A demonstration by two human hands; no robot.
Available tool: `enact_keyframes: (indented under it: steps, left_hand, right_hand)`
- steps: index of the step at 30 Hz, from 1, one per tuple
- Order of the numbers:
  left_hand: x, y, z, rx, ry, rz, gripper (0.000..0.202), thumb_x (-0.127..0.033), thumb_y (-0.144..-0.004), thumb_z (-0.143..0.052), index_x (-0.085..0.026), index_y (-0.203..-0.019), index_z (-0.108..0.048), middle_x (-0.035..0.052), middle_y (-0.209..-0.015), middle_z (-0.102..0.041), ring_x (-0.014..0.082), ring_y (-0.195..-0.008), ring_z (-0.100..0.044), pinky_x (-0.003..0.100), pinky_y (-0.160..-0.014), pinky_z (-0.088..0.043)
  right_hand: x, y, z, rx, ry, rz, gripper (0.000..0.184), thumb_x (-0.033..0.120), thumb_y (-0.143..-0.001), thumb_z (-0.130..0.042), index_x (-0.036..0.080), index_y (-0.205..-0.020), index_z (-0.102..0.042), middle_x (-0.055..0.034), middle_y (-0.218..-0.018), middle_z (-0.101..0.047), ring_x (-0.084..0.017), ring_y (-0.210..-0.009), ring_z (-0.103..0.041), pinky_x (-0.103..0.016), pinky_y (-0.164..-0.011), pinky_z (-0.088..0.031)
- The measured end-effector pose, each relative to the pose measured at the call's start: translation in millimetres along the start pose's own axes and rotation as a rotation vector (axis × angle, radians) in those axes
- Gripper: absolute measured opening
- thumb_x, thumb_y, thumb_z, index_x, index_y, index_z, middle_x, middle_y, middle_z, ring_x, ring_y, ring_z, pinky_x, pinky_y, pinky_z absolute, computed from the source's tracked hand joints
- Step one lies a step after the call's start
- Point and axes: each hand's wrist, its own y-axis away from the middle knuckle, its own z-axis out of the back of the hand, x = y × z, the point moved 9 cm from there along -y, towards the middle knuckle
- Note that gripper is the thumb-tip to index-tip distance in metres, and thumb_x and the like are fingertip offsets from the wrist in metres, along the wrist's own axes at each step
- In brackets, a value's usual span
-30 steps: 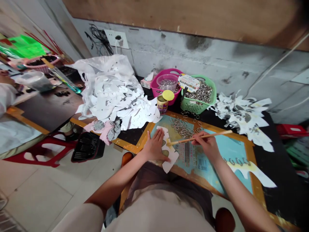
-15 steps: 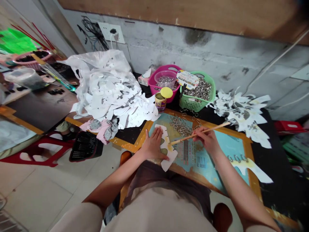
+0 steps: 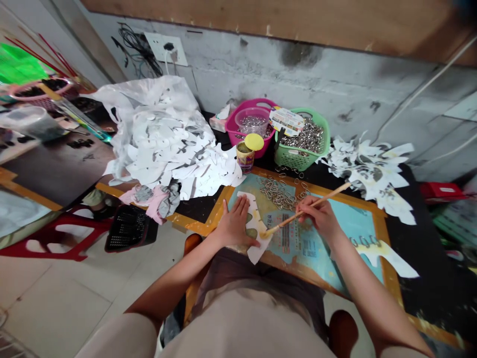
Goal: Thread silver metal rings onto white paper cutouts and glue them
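Note:
My left hand (image 3: 235, 224) lies flat with its fingers spread, pressing a white cut-out piece (image 3: 257, 219) against the blue-green work board. Between the fingers of my right hand (image 3: 318, 215) is a thin wooden brush (image 3: 328, 195), its bristle tip touching a yellowish smear on the piece's right edge. Loose metal rings (image 3: 278, 194) are heaped on the board just beyond my hands. Right of my right forearm, another white cut-out (image 3: 389, 253) carries several metal rings along its yellow-smeared edge.
Behind the board stand an open tin (image 3: 245, 158) with a yellow lid, a pink basket (image 3: 233, 122) and a green basket (image 3: 294, 160), both holding metal parts. A big pile of white cut-outs (image 3: 175, 149) lies left, a ringed stack (image 3: 376, 169) right. A black basket (image 3: 128, 228) sits lower left.
The brush tip has moved down along the right edge of the white cut-out, towards me. My left hand still holds the piece flat.

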Motion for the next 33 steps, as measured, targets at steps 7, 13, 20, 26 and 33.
enact_keyframes:
  steps: [7, 13, 20, 26, 33]
  left_hand:
    - [-2.2, 0.7, 2.3, -0.004, 0.013, -0.006, 0.139, -0.089, -0.056, -0.054, -0.004, -0.155, -0.004, 0.019, -0.163, 0.001, 0.0407, -0.15, 0.0, 0.07, -0.112, 0.012]
    - [-1.2, -0.5, 1.4, 0.0, 0.014, 0.002, 0.137, -0.087, -0.057, -0.054, -0.005, -0.155, -0.005, 0.0198, -0.163, 0.001, 0.0422, -0.15, 0.001, 0.072, -0.111, 0.011]
    - [-1.0, -1.0, 0.5, 0.01, -0.002, 0.006, 0.139, -0.089, -0.055, -0.053, -0.006, -0.156, -0.004, 0.019, -0.163, 0.002, 0.0413, -0.15, 0.002, 0.071, -0.112, 0.009]
    - [-1.9, -0.9, 1.2, 0.018, 0.001, 0.006, 0.141, -0.09, -0.055, -0.053, -0.004, -0.155, -0.003, 0.0193, -0.162, 0.002, 0.0415, -0.15, 0.002, 0.072, -0.112, 0.009]
    - [-1.2, 2.1, 4.3, -0.019, 0.029, -0.008, 0.14, -0.091, -0.053, -0.055, -0.009, -0.156, -0.006, 0.0201, -0.163, -0.002, 0.0423, -0.15, -0.001, 0.071, -0.113, 0.007]
  right_hand:
    - [9.7, 4.2, 24.3, -0.107, 0.022, 0.041, 0.024, 0.031, -0.074, -0.078, 0.019, -0.06, -0.063, -0.0002, -0.062, -0.066, -0.012, -0.046, -0.061, -0.019, -0.04, -0.049]
    - [6.3, 6.8, 18.0, -0.088, 0.082, 0.023, 0.026, 0.035, -0.074, -0.078, 0.018, -0.061, -0.062, -0.0013, -0.062, -0.066, -0.013, -0.045, -0.061, -0.021, -0.04, -0.05]
    - [21.7, 6.7, 18.8, -0.134, 0.151, 0.086, 0.023, 0.033, -0.076, -0.076, 0.017, -0.063, -0.065, -0.0016, -0.062, -0.066, -0.013, -0.045, -0.062, -0.022, -0.042, -0.051]
    - [99.9, -0.3, 49.3, -0.499, 0.007, 0.534, 0.023, 0.023, -0.076, -0.076, 0.022, -0.061, -0.058, 0.0009, -0.058, -0.062, -0.014, -0.044, -0.06, -0.024, -0.036, -0.045]
    - [185.7, -58.0, -25.9, -0.468, 0.17, 0.793, 0.02, 0.033, -0.087, -0.067, 0.022, -0.072, -0.06, 0.0018, -0.062, -0.064, -0.013, -0.047, -0.061, -0.027, -0.045, -0.049]
